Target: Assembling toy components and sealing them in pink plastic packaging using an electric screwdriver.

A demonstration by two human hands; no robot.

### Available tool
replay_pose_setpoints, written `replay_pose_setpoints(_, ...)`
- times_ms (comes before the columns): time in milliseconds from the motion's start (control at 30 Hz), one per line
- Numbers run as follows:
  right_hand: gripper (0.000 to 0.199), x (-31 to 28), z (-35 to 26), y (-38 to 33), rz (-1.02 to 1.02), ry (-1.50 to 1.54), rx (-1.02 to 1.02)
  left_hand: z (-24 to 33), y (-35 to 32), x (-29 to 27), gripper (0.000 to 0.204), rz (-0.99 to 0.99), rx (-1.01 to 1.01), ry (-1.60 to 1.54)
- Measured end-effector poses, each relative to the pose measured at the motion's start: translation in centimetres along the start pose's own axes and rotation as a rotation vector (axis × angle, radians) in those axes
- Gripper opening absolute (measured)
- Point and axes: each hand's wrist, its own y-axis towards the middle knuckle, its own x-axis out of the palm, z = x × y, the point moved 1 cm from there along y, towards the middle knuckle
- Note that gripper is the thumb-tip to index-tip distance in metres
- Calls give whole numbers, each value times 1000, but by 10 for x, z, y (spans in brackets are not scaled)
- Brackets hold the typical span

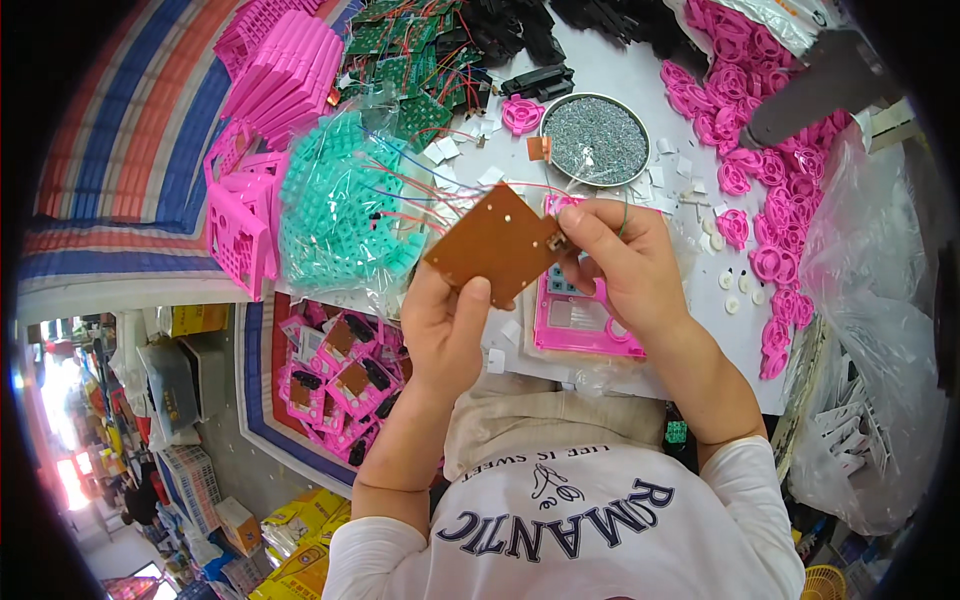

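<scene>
My left hand [447, 335] grips a flat brown circuit board [492, 247] by its lower left edge, thumb on top. The board is tilted, with small holes near its corners. Thin red and blue wires [400, 170] trail from behind it to the left. At the board's right corner, my right hand [635, 265] has thumb and fingers closed beside a small metallic part [558, 241]; what they pinch is mostly hidden. Beneath the hands lies a pink plastic casing [592, 338] with teal keys, partly covered by the board and right hand.
A round tin of small screws [597, 140] stands beyond the hands. Left are a bag of teal keypads [345, 205], stacked pink casings [285, 80] and green circuit boards [385, 40]. Pink rings [775, 205] pile up right, near a dark arm-like object [820, 90]. Assembled pink units [345, 375] lie lower left.
</scene>
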Motion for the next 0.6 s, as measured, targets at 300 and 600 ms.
replay_pose_setpoints(300,12,9,-9,-11,-93,-163,-102,3,8,4,48,-89,-143,-248)
replay_pose_setpoints(600,23,-38,-27,-72,-149,368,-139,13,12,-10,44,25,-171,-102)
